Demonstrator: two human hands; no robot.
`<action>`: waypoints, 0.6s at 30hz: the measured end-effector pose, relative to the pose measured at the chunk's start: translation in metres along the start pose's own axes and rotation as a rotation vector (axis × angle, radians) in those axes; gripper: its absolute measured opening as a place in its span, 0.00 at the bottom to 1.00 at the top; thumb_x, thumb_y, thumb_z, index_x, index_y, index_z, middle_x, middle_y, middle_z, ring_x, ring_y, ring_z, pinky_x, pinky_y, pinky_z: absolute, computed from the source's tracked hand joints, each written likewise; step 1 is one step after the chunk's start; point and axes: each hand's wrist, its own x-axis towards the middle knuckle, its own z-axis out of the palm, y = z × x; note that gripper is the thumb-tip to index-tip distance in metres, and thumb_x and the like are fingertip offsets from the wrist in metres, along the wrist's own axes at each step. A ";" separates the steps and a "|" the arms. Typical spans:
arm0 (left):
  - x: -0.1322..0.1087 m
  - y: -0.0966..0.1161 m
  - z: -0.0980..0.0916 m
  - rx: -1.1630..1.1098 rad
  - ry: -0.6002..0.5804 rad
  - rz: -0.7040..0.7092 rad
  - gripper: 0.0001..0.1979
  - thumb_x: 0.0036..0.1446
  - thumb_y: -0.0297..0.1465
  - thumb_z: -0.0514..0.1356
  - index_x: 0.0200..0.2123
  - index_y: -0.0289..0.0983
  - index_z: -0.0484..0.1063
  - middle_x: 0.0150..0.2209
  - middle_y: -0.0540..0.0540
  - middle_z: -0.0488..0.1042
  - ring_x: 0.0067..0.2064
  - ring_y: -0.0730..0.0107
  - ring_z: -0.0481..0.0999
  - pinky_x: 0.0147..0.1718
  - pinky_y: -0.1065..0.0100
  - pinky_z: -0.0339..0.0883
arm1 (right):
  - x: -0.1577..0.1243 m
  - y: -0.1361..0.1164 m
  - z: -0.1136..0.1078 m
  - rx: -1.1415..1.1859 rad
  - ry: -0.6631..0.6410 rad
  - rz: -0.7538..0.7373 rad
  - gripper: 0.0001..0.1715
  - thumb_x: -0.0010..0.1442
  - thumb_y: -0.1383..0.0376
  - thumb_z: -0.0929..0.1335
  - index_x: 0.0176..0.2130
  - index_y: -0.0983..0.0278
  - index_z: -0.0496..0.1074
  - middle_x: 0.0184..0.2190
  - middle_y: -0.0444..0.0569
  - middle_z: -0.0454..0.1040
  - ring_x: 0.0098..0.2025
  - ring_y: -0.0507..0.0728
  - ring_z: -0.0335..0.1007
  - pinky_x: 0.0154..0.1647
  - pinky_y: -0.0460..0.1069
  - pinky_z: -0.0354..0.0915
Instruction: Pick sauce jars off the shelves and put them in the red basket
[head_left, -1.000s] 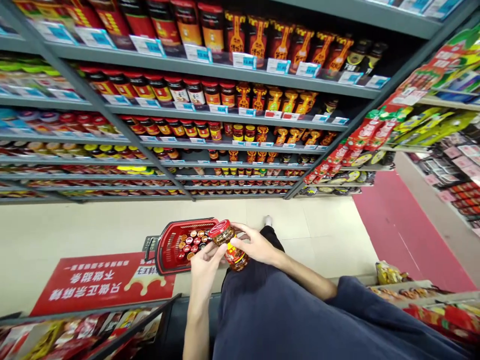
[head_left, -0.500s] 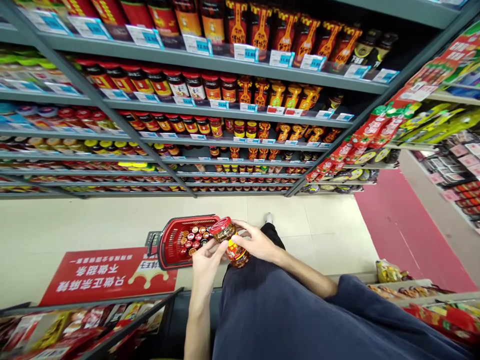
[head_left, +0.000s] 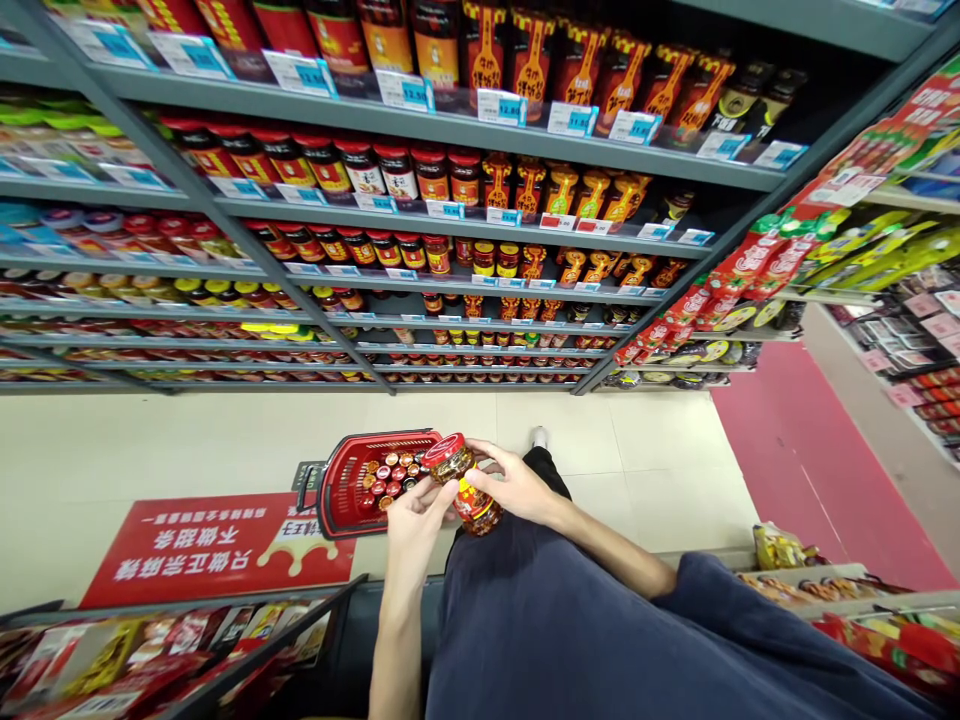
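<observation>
A glass jar of chili sauce with a red lid and a red-and-yellow label is held in front of my body, tilted with its lid toward the upper left. On its left side, my left hand grips it, thumb against the glass. My right hand holds the other side, its thumb on the label. Just beyond my left hand, a red shopping basket with a dark rim stands on the floor. Several lidded jars lie inside it, partly hidden by my left hand and the held jar.
Tall grey shelves full of sauce jars and bottles run along the far side. Red packets hang at their right end. A red floor sign lies left of the basket. Snack bags fill a rack at the lower left.
Both hands keep the same hold on the jar, which stays in nearly the same place. The whole view has shifted very slightly.
</observation>
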 end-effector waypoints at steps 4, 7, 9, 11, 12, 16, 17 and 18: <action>0.001 0.000 -0.001 -0.007 0.000 0.006 0.35 0.45 0.46 0.75 0.51 0.28 0.81 0.39 0.37 0.85 0.30 0.67 0.81 0.25 0.74 0.72 | 0.001 -0.001 0.001 0.015 -0.001 0.023 0.37 0.65 0.54 0.70 0.69 0.59 0.63 0.59 0.52 0.74 0.53 0.57 0.73 0.58 0.55 0.70; 0.004 -0.001 -0.004 -0.002 0.000 0.003 0.35 0.45 0.46 0.75 0.51 0.28 0.80 0.39 0.37 0.85 0.29 0.68 0.81 0.25 0.74 0.72 | 0.002 -0.002 0.002 0.017 0.002 0.032 0.37 0.66 0.54 0.70 0.69 0.60 0.63 0.59 0.53 0.74 0.52 0.57 0.73 0.57 0.55 0.71; 0.006 -0.001 -0.006 0.010 -0.014 -0.006 0.36 0.45 0.47 0.75 0.52 0.28 0.80 0.38 0.37 0.85 0.30 0.67 0.81 0.26 0.73 0.73 | 0.004 -0.002 0.003 0.013 -0.002 0.031 0.37 0.66 0.54 0.70 0.69 0.60 0.63 0.59 0.53 0.74 0.52 0.57 0.73 0.56 0.55 0.71; 0.008 -0.002 -0.009 0.023 -0.031 -0.019 0.36 0.45 0.47 0.75 0.52 0.28 0.80 0.38 0.37 0.85 0.31 0.66 0.82 0.26 0.73 0.74 | 0.005 -0.002 0.004 0.013 -0.007 0.029 0.37 0.66 0.54 0.70 0.69 0.59 0.63 0.58 0.52 0.74 0.51 0.56 0.74 0.56 0.55 0.71; 0.009 -0.002 -0.010 0.026 -0.034 -0.022 0.36 0.45 0.47 0.75 0.52 0.28 0.80 0.39 0.36 0.85 0.31 0.65 0.82 0.26 0.73 0.74 | 0.005 -0.002 0.004 0.015 -0.009 0.030 0.37 0.66 0.54 0.70 0.69 0.59 0.63 0.58 0.52 0.74 0.51 0.56 0.74 0.56 0.54 0.72; 0.009 -0.002 -0.011 0.020 -0.018 -0.014 0.36 0.45 0.47 0.75 0.52 0.29 0.80 0.41 0.35 0.85 0.33 0.63 0.83 0.26 0.72 0.74 | 0.005 -0.004 0.005 0.019 -0.010 0.037 0.37 0.65 0.54 0.70 0.69 0.59 0.63 0.59 0.52 0.74 0.51 0.56 0.74 0.56 0.54 0.72; 0.009 -0.002 -0.011 0.024 -0.023 -0.015 0.36 0.45 0.47 0.75 0.52 0.29 0.80 0.42 0.35 0.85 0.34 0.62 0.84 0.26 0.72 0.75 | 0.005 -0.004 0.005 0.017 -0.010 0.034 0.37 0.65 0.54 0.70 0.69 0.59 0.63 0.59 0.52 0.74 0.51 0.56 0.74 0.56 0.54 0.71; 0.008 -0.001 -0.010 0.029 -0.027 -0.017 0.36 0.45 0.48 0.75 0.52 0.29 0.80 0.42 0.35 0.85 0.34 0.61 0.84 0.26 0.71 0.75 | 0.005 -0.005 0.004 0.015 -0.012 0.029 0.36 0.65 0.54 0.70 0.68 0.59 0.64 0.59 0.51 0.74 0.52 0.56 0.74 0.56 0.54 0.71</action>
